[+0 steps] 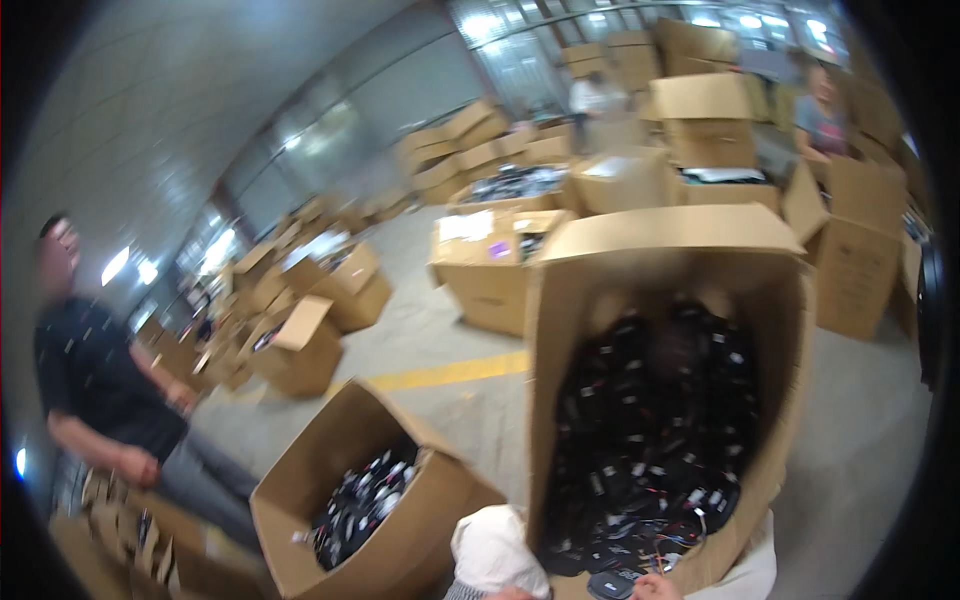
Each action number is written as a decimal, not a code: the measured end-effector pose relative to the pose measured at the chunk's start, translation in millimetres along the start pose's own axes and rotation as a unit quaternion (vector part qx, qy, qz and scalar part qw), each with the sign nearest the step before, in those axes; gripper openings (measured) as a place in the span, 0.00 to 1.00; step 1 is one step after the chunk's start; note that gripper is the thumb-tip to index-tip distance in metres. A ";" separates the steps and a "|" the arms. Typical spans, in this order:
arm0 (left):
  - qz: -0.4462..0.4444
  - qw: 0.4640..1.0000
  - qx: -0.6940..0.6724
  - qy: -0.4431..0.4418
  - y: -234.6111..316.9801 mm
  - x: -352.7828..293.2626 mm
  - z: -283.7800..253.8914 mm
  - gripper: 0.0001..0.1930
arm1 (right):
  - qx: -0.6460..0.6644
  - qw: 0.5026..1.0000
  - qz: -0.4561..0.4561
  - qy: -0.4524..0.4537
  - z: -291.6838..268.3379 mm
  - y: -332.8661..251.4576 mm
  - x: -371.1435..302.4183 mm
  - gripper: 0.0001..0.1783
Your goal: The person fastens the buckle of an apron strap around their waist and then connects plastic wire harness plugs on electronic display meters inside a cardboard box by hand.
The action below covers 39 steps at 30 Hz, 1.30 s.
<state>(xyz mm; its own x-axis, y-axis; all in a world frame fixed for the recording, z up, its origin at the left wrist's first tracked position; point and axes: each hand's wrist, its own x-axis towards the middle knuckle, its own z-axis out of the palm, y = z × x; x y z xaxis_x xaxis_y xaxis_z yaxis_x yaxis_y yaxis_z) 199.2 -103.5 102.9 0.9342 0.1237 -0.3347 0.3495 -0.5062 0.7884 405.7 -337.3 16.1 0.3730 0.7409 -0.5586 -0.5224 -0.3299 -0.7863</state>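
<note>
Beside a black piece (612, 584) the right hand (655, 588) looks curled, the left hand (511, 594) barely shows, their grips I cannot tell, and the carton (672, 230) ahead is open, probably for easy reaching.

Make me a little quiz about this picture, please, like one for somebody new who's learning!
1. True or false: many black items lie inside the big cardboard box in front.

2. What colour is the floor stripe?
A) Blue
B) Yellow
C) Green

3. Fill in left or right: of the camera wearer's two hands, the ____ hand is nearer the black piece at the picture's bottom edge.

Key: 1. True. 2. B. 3. Right.
</note>
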 end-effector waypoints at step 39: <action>0.004 0.992 0.019 0.126 48.4 -41.6 -10.1 0.15 | -0.667 0.728 -0.035 0.153 -29.5 62.1 69.6 0.17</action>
<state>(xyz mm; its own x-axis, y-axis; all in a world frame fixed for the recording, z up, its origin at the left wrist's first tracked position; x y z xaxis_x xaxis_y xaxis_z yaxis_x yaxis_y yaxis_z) 178.0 -124.5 160.2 0.9269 0.3267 -0.1849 0.3433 -0.5385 0.7695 421.8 -323.5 -79.4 0.6232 0.6850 -0.3774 0.6396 -0.7241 -0.2580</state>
